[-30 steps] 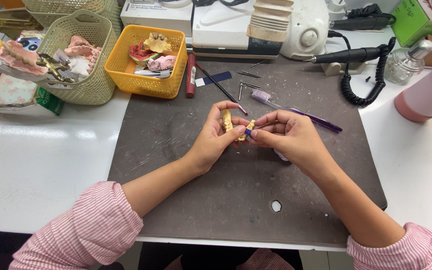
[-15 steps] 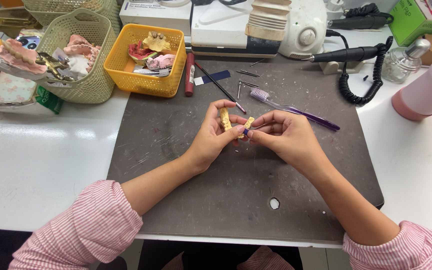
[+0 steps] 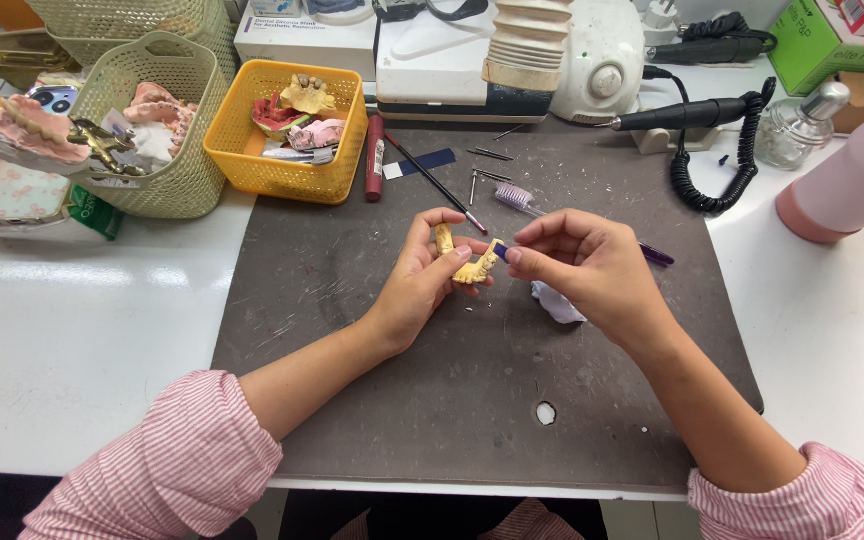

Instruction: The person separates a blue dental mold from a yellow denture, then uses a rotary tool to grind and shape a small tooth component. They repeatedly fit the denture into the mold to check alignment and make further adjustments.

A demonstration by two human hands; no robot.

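My left hand (image 3: 420, 278) holds a small yellow dental cast (image 3: 470, 266) above the dark grey work mat (image 3: 372, 400). My right hand (image 3: 577, 268) pinches a thin blue-tipped tool (image 3: 501, 251) whose tip touches the cast. Both hands meet over the middle of the mat. A crumpled white tissue (image 3: 559, 302) lies under my right hand. Both arms wear pink striped sleeves.
A yellow basket (image 3: 287, 170) and a green basket (image 3: 177, 180) with dental casts stand at back left. A red marker (image 3: 374, 157), a thin brush (image 3: 432, 183), a purple toothbrush (image 3: 518, 198), a black handpiece with coiled cord (image 3: 692, 115) and a glass bottle (image 3: 800, 130) lie behind.
Both hands shifted slightly on the cast; the right hand's tool stays against it. Nothing else moved.
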